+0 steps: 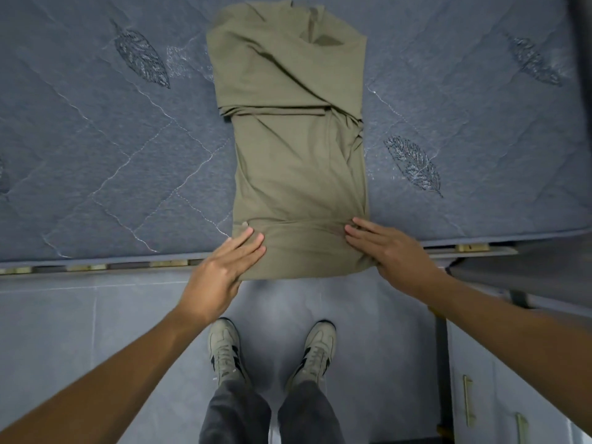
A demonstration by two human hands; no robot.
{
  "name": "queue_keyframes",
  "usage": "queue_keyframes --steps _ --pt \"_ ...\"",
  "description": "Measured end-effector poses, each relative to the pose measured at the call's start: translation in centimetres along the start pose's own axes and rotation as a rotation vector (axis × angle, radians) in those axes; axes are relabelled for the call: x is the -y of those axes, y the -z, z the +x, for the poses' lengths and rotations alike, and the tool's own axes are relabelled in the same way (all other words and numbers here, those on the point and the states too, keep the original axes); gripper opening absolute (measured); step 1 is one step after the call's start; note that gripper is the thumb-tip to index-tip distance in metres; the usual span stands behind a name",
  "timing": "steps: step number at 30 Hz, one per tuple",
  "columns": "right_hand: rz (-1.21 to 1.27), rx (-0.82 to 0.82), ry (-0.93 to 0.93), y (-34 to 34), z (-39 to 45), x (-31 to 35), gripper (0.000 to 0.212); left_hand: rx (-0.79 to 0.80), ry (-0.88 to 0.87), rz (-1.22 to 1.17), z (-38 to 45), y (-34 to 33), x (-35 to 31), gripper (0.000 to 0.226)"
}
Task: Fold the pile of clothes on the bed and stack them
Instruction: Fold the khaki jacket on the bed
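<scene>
While both hands [304, 254], fingers straight, press the olive shirt [298, 155], it overhangs the quilted mattress [112, 139] above grey tiles [64, 315].

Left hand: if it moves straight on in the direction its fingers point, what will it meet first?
The left hand already rests on the olive shirt; going on, it would likely meet only more shirt.
</scene>
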State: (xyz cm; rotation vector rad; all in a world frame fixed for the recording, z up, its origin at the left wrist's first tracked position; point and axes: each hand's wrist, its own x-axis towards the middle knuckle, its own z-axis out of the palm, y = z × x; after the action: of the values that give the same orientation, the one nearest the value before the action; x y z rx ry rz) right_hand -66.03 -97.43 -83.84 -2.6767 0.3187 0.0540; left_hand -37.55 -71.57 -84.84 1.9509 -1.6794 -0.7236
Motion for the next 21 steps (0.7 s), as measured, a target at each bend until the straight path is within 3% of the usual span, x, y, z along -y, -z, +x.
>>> queue_keyframes --steps 6,11,14,18,21 --pt "0.316 -0.091 -0.3 0.5 0.0 -0.1 0.079 -0.031 0.096 -0.13 0.5 1.0 0.0 0.074" --pt "0.444 -0.148 -0.404 2.3 2.2 -0.2 0.044 -0.098 0.254 -0.277 2.6 3.3 1.0 0.07" --pt "0.546 -0.231 -0.502 3.5 3.6 -0.6 0.022 -0.133 0.409 -0.469 4.2 4.6 0.2 0.053" --pt "0.64 -0.321 -0.552 5.2 5.9 -1.5 0.015 -0.262 0.533 -0.632 6.7 5.9 -1.2 0.02" --pt "0.689 -0.374 -0.562 6.8 7.9 -2.5 0.009 -0.345 0.552 -0.661 8.7 6.8 -1.7 0.019"
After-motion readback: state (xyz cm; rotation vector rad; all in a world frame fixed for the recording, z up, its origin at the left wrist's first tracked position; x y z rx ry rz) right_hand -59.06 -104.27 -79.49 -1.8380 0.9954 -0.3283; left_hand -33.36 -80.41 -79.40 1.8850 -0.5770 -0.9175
